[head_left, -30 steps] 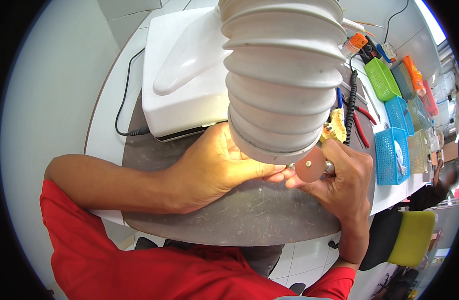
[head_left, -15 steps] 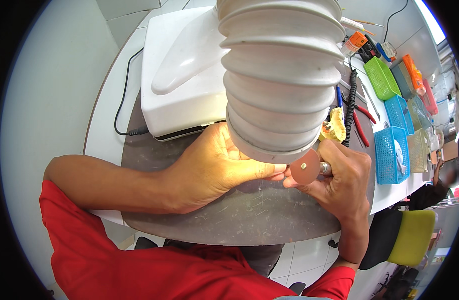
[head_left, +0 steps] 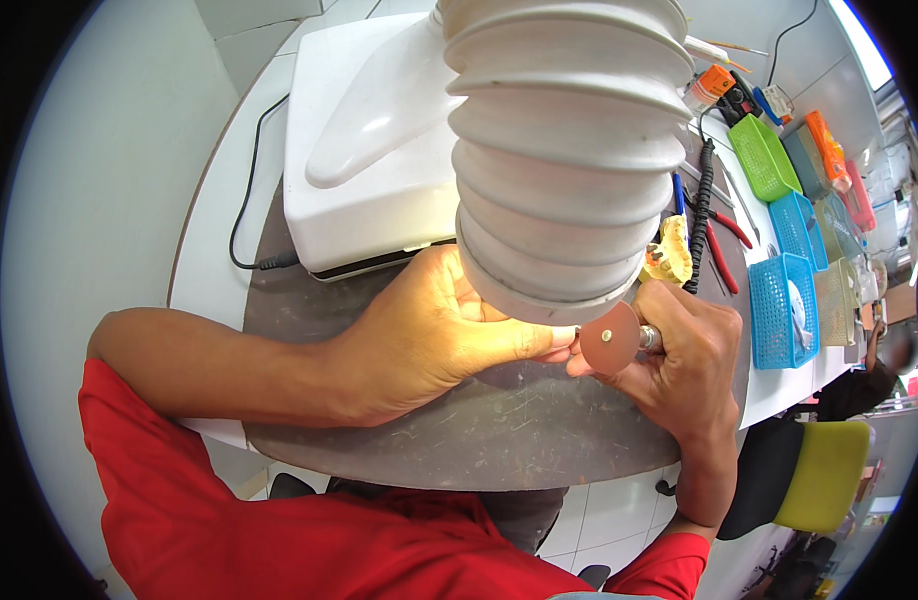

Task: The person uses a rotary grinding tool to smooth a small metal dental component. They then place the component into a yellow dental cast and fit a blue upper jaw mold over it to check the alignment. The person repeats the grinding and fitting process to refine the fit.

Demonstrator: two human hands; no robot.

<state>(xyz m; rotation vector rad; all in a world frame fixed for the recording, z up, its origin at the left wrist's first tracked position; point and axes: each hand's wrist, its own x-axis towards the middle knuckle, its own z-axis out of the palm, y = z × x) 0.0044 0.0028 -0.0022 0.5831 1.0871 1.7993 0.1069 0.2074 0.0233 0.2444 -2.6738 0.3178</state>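
My right hand is wrapped round a metal rotary handpiece, which carries a flat, round, reddish-brown disc facing up toward me. Thumb and fingers of my left hand are pinched together just left of the disc, under bright light. A tiny dark tip shows at that pinch, too small to name, and the hose hides part of the fingers. Both hands meet over a grey mat, close below the mouth of a wide white ribbed hose.
A white machine housing with a black cable stands at the back left. Right of the hose lie a yellowish dental model, a coiled black cord and red-handled pliers. Blue and green baskets line the right edge.
The hose appears slightly farther right in view. My hands keep the same grip and almost the same place, with the disc barely shifted.
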